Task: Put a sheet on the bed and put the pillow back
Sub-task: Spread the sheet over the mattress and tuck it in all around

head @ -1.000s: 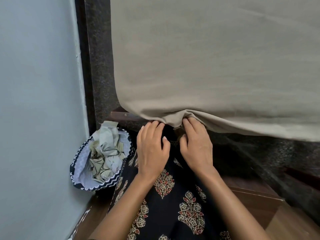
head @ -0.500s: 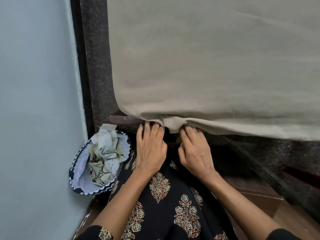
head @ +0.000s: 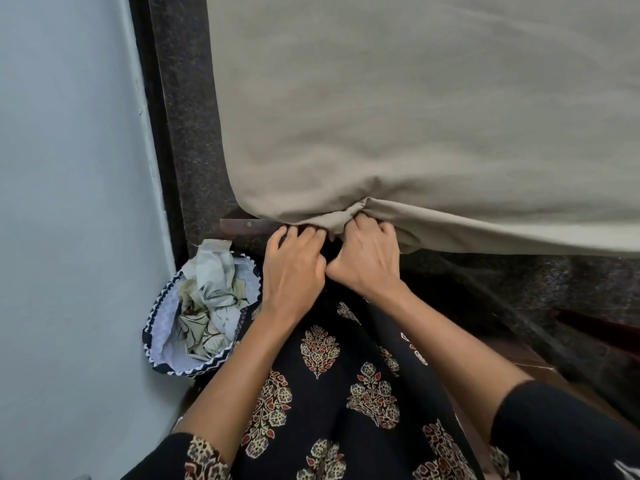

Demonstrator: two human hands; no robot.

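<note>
Head view looks down on a beige sheet [head: 415, 116] spread flat over the bed, filling the upper right, with its near edge hanging over the side. At the near left corner the cloth is gathered into a small bunch of folds. The right hand [head: 367, 258] grips that bunch, fingers curled tight into the cloth and knuckles up. The left hand [head: 294, 271] sits just beside it, thumbs touching; its fingers [head: 294, 233] are bent with the tips at the sheet's lower edge, and I cannot tell whether they pinch cloth or only press there. A brown wooden frame [head: 242, 226] pokes out from under the corner, just left of the left hand. Dark speckled floor [head: 187, 133] runs between the bed and a pale wall [head: 69, 202]. A round basket [head: 152, 327] with a black-and-white rim stands by the wall, holding crumpled printed cloth [head: 207, 306]. A black dress [head: 346, 393] with floral print fills the bottom
</note>
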